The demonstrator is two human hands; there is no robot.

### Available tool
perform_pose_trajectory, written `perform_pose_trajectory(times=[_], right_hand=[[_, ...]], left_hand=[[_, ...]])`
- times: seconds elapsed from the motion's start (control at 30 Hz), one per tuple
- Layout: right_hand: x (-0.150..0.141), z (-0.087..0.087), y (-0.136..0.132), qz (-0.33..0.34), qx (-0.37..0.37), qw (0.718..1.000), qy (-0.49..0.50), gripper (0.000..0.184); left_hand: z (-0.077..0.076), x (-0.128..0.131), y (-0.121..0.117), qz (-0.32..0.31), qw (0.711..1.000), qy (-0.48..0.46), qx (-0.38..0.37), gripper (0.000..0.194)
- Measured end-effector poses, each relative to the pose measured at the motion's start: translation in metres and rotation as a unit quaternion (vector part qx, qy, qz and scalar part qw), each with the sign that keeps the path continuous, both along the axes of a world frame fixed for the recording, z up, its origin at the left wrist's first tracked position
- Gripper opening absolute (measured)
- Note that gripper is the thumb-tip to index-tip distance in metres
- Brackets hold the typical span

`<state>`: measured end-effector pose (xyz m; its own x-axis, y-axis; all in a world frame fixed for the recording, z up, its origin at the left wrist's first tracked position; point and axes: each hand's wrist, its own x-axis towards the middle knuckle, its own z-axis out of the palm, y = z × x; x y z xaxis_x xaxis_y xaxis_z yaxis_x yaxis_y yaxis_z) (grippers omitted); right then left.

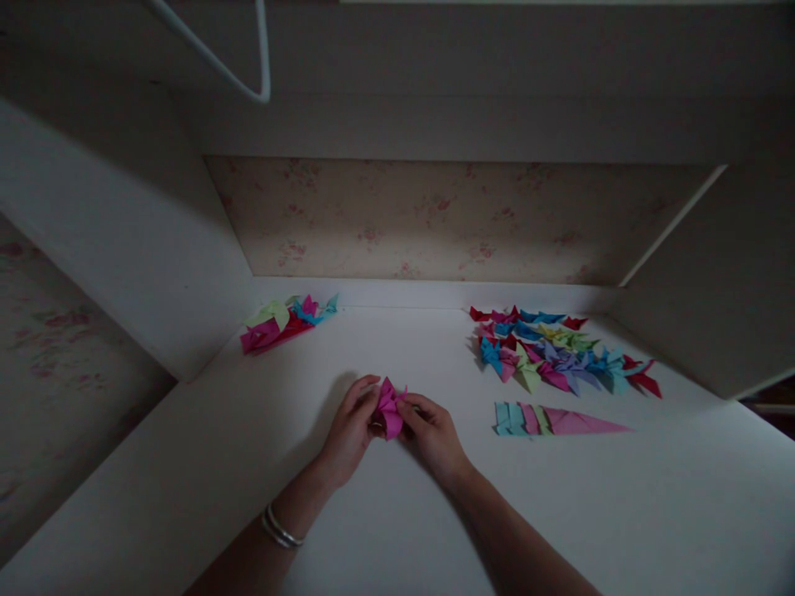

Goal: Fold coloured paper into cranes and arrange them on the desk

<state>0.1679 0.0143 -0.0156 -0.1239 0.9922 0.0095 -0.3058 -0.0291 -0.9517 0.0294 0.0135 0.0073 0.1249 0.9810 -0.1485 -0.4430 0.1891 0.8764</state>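
Note:
Between my two hands is a magenta origami piece [389,407] of folded paper, with pointed flaps sticking upward. My left hand [355,422] grips its left side, the fingers curled around the edge. On the other side my right hand [433,432] pinches a flap between thumb and index finger. Both hands are just above the white desk, near its middle. Some fingertips are hidden behind the paper. To the right lies a row of overlapping folded strips [562,420] in pale blue, pink and green, tapering to a pink point.
Several colourful origami pieces [552,352] lie in rows at the back right of the white desk [385,530]. A smaller pile of folded papers [282,324] sits at the back left. Side panels and a shelf enclose the desk, and a white cable [239,83] hangs overhead.

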Motion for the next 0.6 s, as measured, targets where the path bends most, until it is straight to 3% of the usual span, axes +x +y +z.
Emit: perform_pose_trajectory(times=[0.2, 0.6], right_hand=[[0.0013, -0.0008, 0.0022, -0.06, 0.002, 0.998, -0.013, 0.03], [0.0015, 0.0054, 0.0003, -0.066, 0.003, 0.997, -0.036, 0.032]], left_hand=[[0.0011, 0.0004, 0.0011, -0.023, 0.999, 0.027, 0.006, 0.034], [-0.0043, -0.0025, 0.0019, -0.031, 0.999, 0.034, 0.009, 0.029]])
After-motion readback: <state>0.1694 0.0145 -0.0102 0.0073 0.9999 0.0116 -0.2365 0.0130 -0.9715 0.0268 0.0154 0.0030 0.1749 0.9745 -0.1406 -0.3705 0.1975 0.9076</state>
